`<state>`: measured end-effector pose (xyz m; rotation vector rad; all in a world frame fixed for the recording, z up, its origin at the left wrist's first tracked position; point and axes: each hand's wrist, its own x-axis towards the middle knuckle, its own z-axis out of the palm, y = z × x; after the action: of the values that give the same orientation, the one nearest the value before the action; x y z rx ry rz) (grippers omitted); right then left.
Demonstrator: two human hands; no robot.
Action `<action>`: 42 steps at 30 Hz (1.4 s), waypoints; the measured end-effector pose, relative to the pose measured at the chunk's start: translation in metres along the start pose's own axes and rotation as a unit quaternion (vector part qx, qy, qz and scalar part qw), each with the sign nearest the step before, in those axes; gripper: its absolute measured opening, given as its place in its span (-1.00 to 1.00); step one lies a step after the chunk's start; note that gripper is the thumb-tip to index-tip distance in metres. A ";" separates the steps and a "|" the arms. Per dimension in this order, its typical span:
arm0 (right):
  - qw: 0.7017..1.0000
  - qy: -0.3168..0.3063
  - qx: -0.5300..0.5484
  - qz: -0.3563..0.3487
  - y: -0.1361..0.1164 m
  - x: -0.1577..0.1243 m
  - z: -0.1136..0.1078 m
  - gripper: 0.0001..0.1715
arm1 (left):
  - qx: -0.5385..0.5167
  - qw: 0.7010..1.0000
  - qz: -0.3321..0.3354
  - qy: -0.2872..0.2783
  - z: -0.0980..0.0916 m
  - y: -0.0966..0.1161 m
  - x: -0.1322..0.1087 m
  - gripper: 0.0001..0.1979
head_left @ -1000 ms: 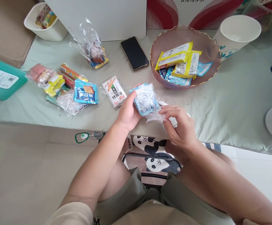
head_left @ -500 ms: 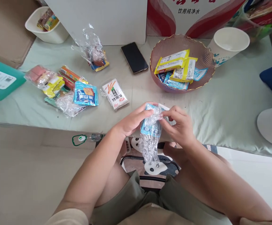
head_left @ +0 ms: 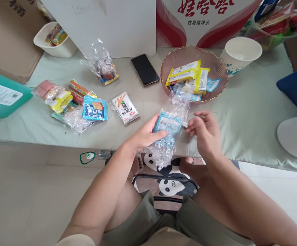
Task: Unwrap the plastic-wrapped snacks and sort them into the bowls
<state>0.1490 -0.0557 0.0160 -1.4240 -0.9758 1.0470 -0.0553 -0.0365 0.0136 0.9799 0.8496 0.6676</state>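
Observation:
My left hand (head_left: 148,133) is closed on a blue snack packet (head_left: 168,124) with crinkled clear plastic around it, its thumb across the front. The clear wrap (head_left: 176,106) spreads above the packet toward the pink glass bowl (head_left: 222,87), and more hangs below over the table's edge. My right hand (head_left: 205,131) is just right of the packet, fingers curled, at a small white strip whose hold is hard to make out. In the bowl lie yellow packets (head_left: 202,80) and blue ones. A white packet (head_left: 125,107) lies left of my hands.
A black phone (head_left: 145,70) lies behind the white packet. Wrapped snacks (head_left: 94,108) are piled at the left, with another bagged snack (head_left: 108,73) behind. Paper cups (head_left: 243,51) stand at the right; a cream tub (head_left: 61,48) and large boxes (head_left: 127,27) are at the back.
The clear plastic now spreads out above the blue packet instead of being bunched on its front. My right hand has moved slightly right, away from the packet. The view has shifted a little.

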 end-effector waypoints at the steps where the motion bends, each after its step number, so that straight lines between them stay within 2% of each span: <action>1: 0.999 -0.036 -0.038 0.000 0.000 -0.002 0.000 -0.61 | 0.023 1.000 0.017 0.013 0.001 -0.001 0.002 -0.36; 3: 0.990 -0.094 -0.108 -0.017 -0.001 -0.007 0.000 -0.70 | 0.079 0.996 0.039 0.020 0.004 -0.003 0.003 -0.42; 5: 0.985 -0.104 -0.134 -0.040 -0.003 -0.010 0.001 -0.75 | 0.153 0.986 0.055 0.025 0.010 -0.005 0.002 -0.43; 8: 0.993 -0.074 -0.078 -0.056 -0.005 -0.012 0.000 -0.79 | 0.298 0.949 0.070 0.070 0.018 -0.008 -0.002 -0.34; 11: 0.995 -0.080 0.001 -0.065 -0.007 -0.012 0.000 -0.81 | 0.388 0.896 0.132 0.171 0.022 -0.008 -0.006 -0.29; 13: 0.991 -0.102 0.041 -0.079 -0.008 -0.012 0.002 -0.81 | 0.399 0.861 0.202 0.242 0.023 -0.005 -0.008 -0.43; 15: 0.984 -0.130 0.075 -0.094 -0.009 -0.013 0.005 -0.81 | 0.397 0.851 0.238 0.249 0.024 0.002 -0.011 -0.64; 19: 0.970 -0.206 0.067 -0.106 -0.008 -0.013 0.014 -0.90 | 0.389 0.890 0.180 0.156 0.032 0.013 -0.017 -0.68; 21: 0.967 -0.212 0.015 -0.139 -0.006 -0.012 0.019 -0.89 | 0.389 0.896 0.143 0.158 0.034 0.013 -0.017 -0.81; 23: 0.957 -0.193 -0.062 -0.210 -0.003 -0.011 0.022 -0.80 | 0.365 0.905 0.113 0.186 0.029 0.010 -0.016 -0.93; 25: 0.926 -0.190 -0.154 -0.287 0.001 -0.009 0.023 -0.67 | 0.305 0.924 0.086 0.213 0.019 0.007 -0.013 -0.93; 27: 0.879 -0.222 -0.247 -0.341 0.005 -0.008 0.020 -0.52 | 0.237 0.943 0.062 0.226 0.003 0.006 -0.011 -0.93; 29: 0.830 -0.261 -0.323 -0.372 0.010 -0.008 0.015 -0.42 | 0.204 0.948 0.038 0.240 -0.012 0.007 -0.011 -0.91; 32: 0.770 -0.299 -0.381 -0.414 0.015 -0.008 0.007 -0.49 | 0.251 0.926 0.012 0.281 -0.029 0.010 -0.014 -0.87; 34: 0.748 -0.310 -0.387 -0.440 0.014 -0.008 0.002 -0.61 | 0.312 0.903 -0.004 0.294 -0.036 0.013 -0.018 -0.84; 37: 0.752 -0.296 -0.366 -0.462 0.008 -0.009 -0.008 -0.68 | 0.402 0.874 -0.029 0.271 -0.040 0.019 -0.026 -0.78; 40: 0.784 -0.259 -0.335 -0.455 0.004 -0.008 -0.018 -0.69 | 0.465 0.852 -0.064 0.232 -0.043 0.025 -0.034 -0.79; 42: 0.813 -0.229 -0.324 -0.427 0.005 -0.007 -0.022 -0.70 | 0.498 0.828 -0.060 0.249 -0.041 0.029 -0.037 -0.92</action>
<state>0.1682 -0.0691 0.0132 -0.9990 -2.2242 0.3506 -0.1126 -0.0370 0.0389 1.6943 1.8054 0.3311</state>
